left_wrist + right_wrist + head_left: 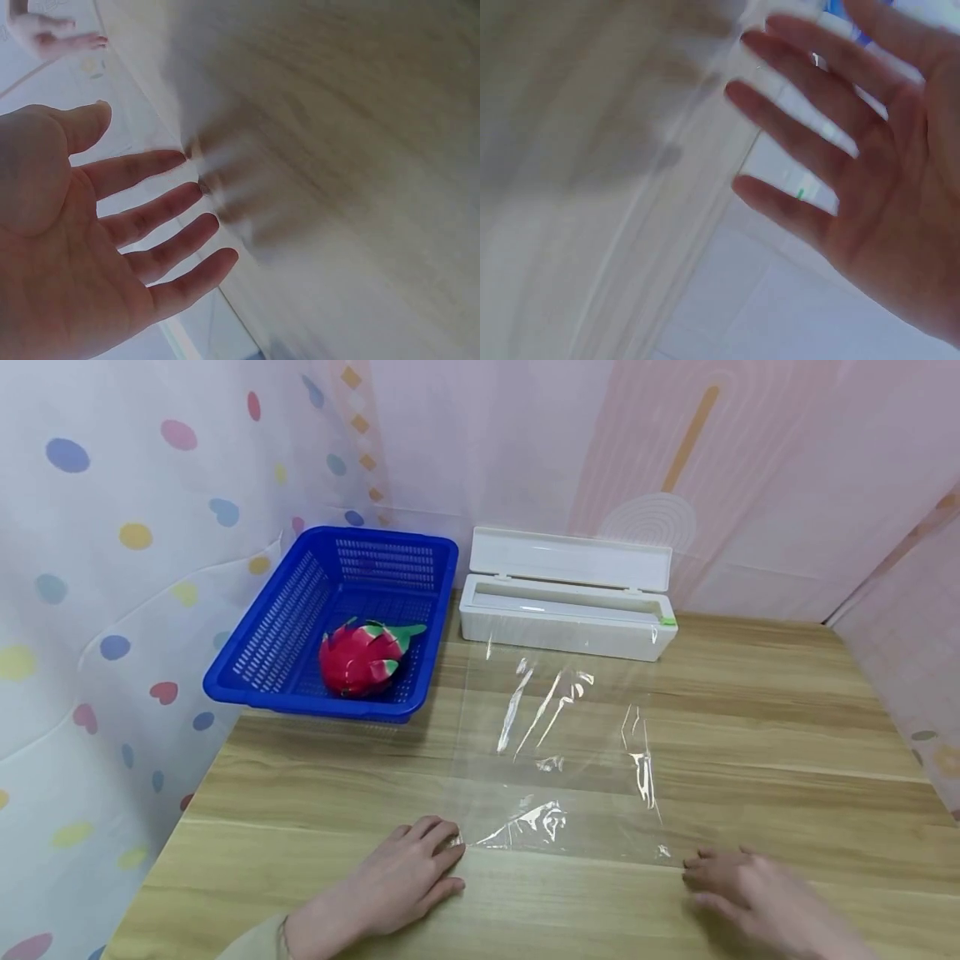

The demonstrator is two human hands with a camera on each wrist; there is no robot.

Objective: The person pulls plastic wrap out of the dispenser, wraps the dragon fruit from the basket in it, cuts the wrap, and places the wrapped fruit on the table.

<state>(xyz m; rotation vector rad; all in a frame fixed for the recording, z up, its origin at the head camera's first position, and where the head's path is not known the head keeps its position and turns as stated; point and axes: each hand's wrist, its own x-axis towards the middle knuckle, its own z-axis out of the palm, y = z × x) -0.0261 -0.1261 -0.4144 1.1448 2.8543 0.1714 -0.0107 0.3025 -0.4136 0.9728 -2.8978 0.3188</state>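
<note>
A sheet of clear plastic wrap [555, 760] lies spread over the table, running forward from a white wrap dispenser box [570, 631] whose lid is raised. At the sheet's near left corner rests my left hand [393, 877], its fingertips on the film's edge. The left wrist view shows those fingers [142, 176] straight and spread, tips at the table surface. My right hand [757, 893] is just outside the near right corner, with its fingers [795, 131] extended and apart in the right wrist view. Nothing is held in either palm.
A blue plastic basket [262, 693] stands at the back left with a red dragon fruit [360, 660] inside. Patterned curtains [150, 568] enclose the wooden table [787, 760] at the left, back and right. The dispenser box sits against the back curtain.
</note>
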